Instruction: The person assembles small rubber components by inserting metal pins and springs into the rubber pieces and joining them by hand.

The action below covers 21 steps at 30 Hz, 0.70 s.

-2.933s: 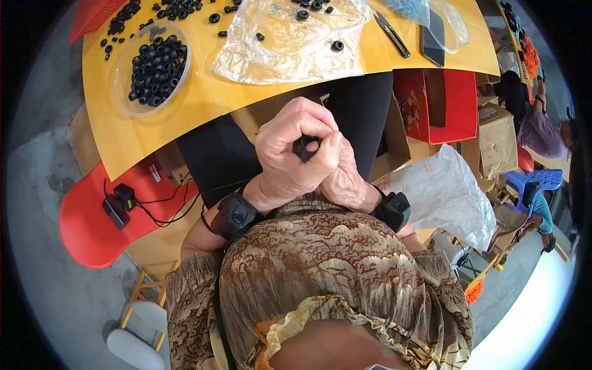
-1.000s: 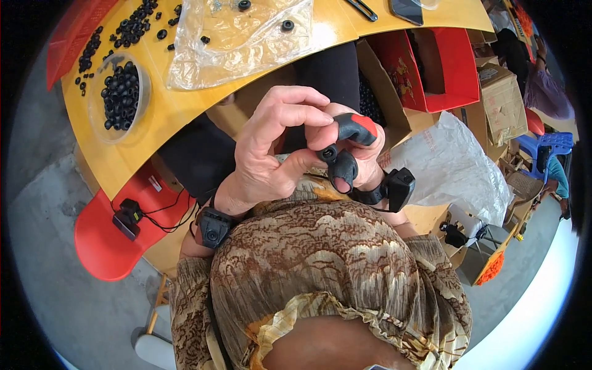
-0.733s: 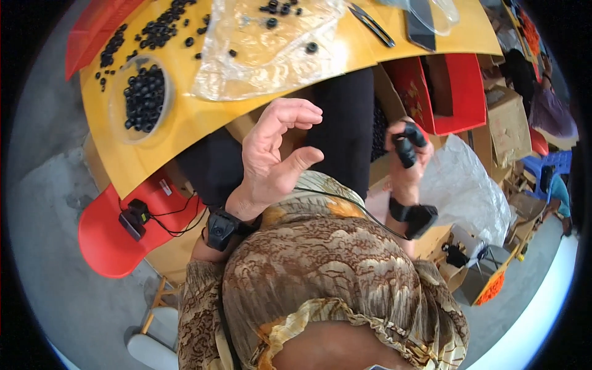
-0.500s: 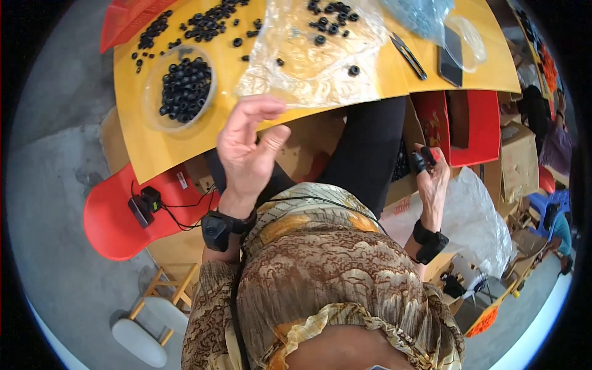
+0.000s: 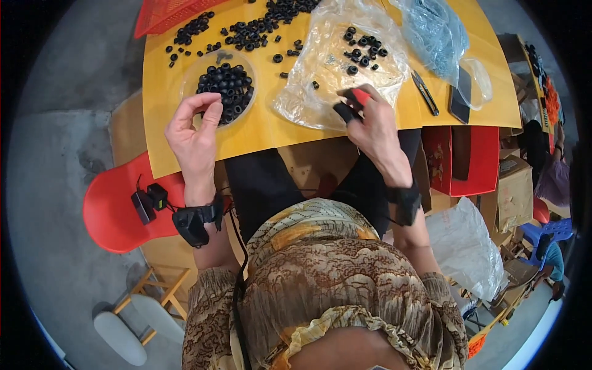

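Observation:
My left hand (image 5: 194, 139) is at the near rim of a clear round tub (image 5: 186, 83) full of small black rings (image 5: 229, 92). Its thumb and fingertips come close together in a pinch in front of the rings; whether a ring is between them does not show. Over the near edge of a crumpled clear plastic bag (image 5: 308, 102) is my right hand (image 5: 376, 126), with black and red covers on its thumb and forefinger. A narrow gap shows between these two digits, and I see nothing in it. Several black rings (image 5: 365, 52) lie on the bag beyond.
More black pieces (image 5: 265, 28) are scattered across the yellow table (image 5: 259, 132), near a red basket (image 5: 166, 15). On the right lie a black-handled cutter (image 5: 425, 94), a dark phone (image 5: 460, 98) and a bluish plastic bag (image 5: 435, 34). A red box (image 5: 481, 163) stands below the table edge.
My left hand has moved left from the table's front edge to the tub. My right hand has come up from beside the boxes to above the clear bag. The view has shifted slightly.

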{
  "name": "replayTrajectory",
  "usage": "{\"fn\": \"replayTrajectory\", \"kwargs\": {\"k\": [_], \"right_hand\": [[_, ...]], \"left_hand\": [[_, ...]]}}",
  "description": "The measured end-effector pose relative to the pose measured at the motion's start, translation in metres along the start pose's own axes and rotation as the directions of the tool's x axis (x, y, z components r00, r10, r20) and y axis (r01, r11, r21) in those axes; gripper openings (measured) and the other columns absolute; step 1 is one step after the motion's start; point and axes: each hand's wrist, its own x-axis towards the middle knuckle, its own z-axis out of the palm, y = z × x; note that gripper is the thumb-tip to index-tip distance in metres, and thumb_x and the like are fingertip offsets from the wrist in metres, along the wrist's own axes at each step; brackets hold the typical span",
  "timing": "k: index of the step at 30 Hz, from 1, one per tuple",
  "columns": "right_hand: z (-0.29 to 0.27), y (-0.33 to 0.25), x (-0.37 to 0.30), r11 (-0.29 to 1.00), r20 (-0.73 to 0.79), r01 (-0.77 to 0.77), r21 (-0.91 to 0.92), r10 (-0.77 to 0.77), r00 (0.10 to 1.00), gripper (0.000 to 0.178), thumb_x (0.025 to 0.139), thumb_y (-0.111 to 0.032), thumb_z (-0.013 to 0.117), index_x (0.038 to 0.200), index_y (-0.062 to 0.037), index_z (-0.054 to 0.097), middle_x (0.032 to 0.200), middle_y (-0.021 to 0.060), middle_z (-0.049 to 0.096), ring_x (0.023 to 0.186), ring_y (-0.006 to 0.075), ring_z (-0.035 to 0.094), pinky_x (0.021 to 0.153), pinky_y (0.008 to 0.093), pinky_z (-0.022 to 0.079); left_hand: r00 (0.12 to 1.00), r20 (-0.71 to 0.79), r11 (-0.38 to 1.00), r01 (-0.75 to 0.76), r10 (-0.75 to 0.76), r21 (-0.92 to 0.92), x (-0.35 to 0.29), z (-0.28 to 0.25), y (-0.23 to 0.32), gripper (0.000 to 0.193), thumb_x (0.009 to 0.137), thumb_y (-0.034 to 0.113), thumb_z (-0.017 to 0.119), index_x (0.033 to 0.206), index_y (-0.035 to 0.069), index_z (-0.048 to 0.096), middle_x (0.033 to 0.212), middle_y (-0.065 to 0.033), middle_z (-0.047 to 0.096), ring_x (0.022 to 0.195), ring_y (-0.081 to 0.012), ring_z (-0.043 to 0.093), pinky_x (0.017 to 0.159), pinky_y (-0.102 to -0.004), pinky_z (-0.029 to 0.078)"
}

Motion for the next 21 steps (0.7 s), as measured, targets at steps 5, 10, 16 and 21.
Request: {"fn": "replayTrajectory", "kwargs": {"k": [5,10,16,21], "right_hand": [[0.025,0.016,0.027,0.977,0.045,0.127,-0.172,-0.121,0.992,0.011,0.061,0.002,0.052,0.071,0.0048,0.055,0.083,0.0175,0.056,0.063,0.0382,0.053,0.054,0.04,0.043],[0.032,0.011,0.031,0.955,0.036,0.137,-0.262,-0.132,0.991,0.007,0.058,0.002,0.05,0.063,0.0056,0.05,0.082,0.0189,0.056,0.065,0.0389,0.054,0.056,0.043,0.044],[0.028,0.014,0.03,0.954,0.018,0.138,-0.267,-0.139,0.99,0.008,0.054,0.003,0.05,0.062,0.0053,0.048,0.081,0.0191,0.055,0.065,0.0395,0.054,0.056,0.0434,0.044],[0.022,0.015,0.023,0.981,0.028,0.054,-0.184,-0.05,0.998,0.012,0.062,0.002,0.057,0.073,0.005,0.056,0.085,0.0167,0.057,0.068,0.0379,0.056,0.058,0.0384,0.045]], "left_hand": [[0.998,-0.002,0.991,-0.055,0.056,0.123,0.002,-0.005,-0.001,0.008,0.074,-0.002,0.064,0.082,0.0,0.062,0.076,-0.0023,0.058,0.073,-0.0095,0.052,0.07,-0.0221,0.041],[0.997,0.025,0.987,-0.07,0.067,0.143,0.008,-0.01,-0.001,0.008,0.073,-0.002,0.064,0.081,0.0,0.062,0.074,-0.0026,0.057,0.071,-0.0099,0.051,0.069,-0.0224,0.041],[0.989,0.096,0.989,-0.124,0.116,0.078,0.006,0.013,0.007,0.007,0.074,-0.001,0.064,0.08,-0.001,0.062,0.073,-0.0019,0.056,0.068,-0.0098,0.05,0.066,-0.0221,0.04],[0.982,0.147,0.988,-0.135,0.123,0.074,0.004,0.022,0.006,0.007,0.073,-0.001,0.064,0.079,-0.001,0.061,0.072,-0.0021,0.055,0.067,-0.0098,0.049,0.064,-0.0221,0.04]]}}
